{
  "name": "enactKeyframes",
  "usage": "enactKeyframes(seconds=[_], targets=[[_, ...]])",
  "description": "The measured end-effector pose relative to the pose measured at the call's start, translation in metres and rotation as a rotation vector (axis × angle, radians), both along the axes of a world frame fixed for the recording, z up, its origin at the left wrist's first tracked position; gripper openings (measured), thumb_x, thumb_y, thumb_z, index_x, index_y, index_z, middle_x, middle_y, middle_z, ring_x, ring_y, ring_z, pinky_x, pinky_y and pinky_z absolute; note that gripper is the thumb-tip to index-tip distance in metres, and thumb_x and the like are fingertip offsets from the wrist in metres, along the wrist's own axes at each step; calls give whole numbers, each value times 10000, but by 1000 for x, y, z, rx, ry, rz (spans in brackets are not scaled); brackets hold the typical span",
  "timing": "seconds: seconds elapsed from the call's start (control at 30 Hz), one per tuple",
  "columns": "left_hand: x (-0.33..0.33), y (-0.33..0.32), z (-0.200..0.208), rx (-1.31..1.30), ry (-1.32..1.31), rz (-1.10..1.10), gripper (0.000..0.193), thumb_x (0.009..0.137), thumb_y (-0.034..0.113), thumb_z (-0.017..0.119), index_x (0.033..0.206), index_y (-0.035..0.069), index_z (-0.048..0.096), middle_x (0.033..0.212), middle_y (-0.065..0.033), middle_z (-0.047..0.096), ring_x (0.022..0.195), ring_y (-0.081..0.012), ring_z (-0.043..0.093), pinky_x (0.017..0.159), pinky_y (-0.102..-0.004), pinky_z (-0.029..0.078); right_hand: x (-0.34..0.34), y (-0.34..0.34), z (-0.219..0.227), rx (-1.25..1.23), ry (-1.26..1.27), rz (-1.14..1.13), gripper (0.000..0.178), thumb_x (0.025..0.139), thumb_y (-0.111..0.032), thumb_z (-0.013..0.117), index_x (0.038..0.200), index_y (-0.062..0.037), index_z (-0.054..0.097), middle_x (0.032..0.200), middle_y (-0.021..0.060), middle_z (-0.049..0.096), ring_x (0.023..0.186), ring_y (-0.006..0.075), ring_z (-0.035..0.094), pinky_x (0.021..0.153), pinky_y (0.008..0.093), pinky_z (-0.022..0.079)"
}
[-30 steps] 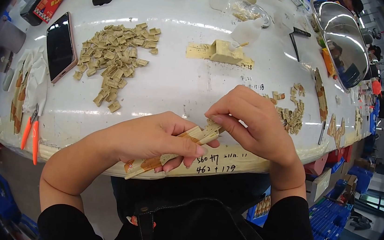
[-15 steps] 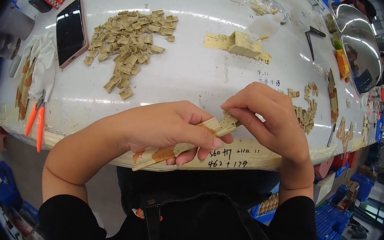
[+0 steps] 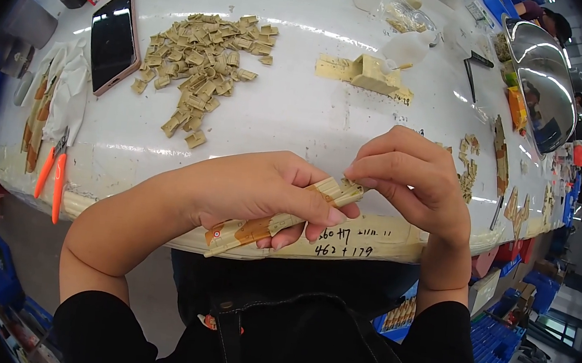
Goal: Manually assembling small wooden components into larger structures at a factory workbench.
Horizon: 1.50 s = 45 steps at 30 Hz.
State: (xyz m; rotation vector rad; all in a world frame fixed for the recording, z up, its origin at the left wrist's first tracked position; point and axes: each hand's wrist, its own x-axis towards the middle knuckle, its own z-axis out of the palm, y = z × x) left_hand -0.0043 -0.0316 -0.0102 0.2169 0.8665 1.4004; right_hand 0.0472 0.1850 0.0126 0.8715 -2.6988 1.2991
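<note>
My left hand (image 3: 271, 197) is wrapped round a long, slim model aircraft fuselage part (image 3: 247, 231), cream with orange-brown camouflage patches and a small red-and-white round mark near its lower left end. The part lies tilted, rising to the right, just above the table's front edge. At its upper right end, the fingertips of my right hand (image 3: 408, 183) are pinched together; whatever is between them is too small and too covered to make out. Ahead and to the left, a heap of small, curved beige plastic pieces (image 3: 200, 66) is spread over the table.
A phone (image 3: 115, 42) and orange-handled nippers (image 3: 52, 174) lie at the left. Beyond my hands stands a beige block-like holder (image 3: 375, 73) on tape. More small beige parts (image 3: 468, 168) sit right of my right hand, with camouflaged pieces (image 3: 499, 154) and a shiny metal tray (image 3: 548, 84) farther right.
My right hand has shifted slightly right, its fingertips still at the fuselage part's end. The left hand keeps its hold. The whole view has moved a little.
</note>
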Motion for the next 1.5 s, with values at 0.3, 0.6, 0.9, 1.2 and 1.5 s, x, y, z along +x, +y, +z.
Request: enactKeyframes(seconds=[0.3,0.6,0.9,1.2,1.5], targets=[[0,0,1,4,40,-9,336,850,153,598,1085,-84,560,678,-67,584,441,-62,491,340,-162,340,1,3,4,48,15,22,174,711,14,659,867,-43,712,851,48,626,691,141,511,588,234,400],[2,2,4,3,99,85,320,857,156,591,1073,-79,560,693,-61,584,445,-64,487,358,-158,349,5,-5,8,103,112,-53,196,697,18,647,870,-40,716,867,56,624,747,159,522,619,249,417],[4,2,4,47,40,129,313,868,163,585,1066,-78,560,706,-60,586,461,-64,495,367,-153,346,5,-6,9,95,200,-90,215,698,26,633,882,-47,718,938,83,616,807,184,531,665,264,437],[7,5,6,23,285,127,272,870,142,573,1066,-47,571,711,-70,572,491,-72,482,435,-173,384,3,-2,10,14,170,-81,208,715,13,637,906,-40,701,993,104,607,828,185,539,665,259,438],[5,5,9,18,202,145,295,887,222,486,995,-30,595,693,-78,561,486,-100,458,443,-203,363,0,7,9,-21,60,-132,143,778,-20,637,915,-11,674,859,73,626,714,162,527,622,243,420]])
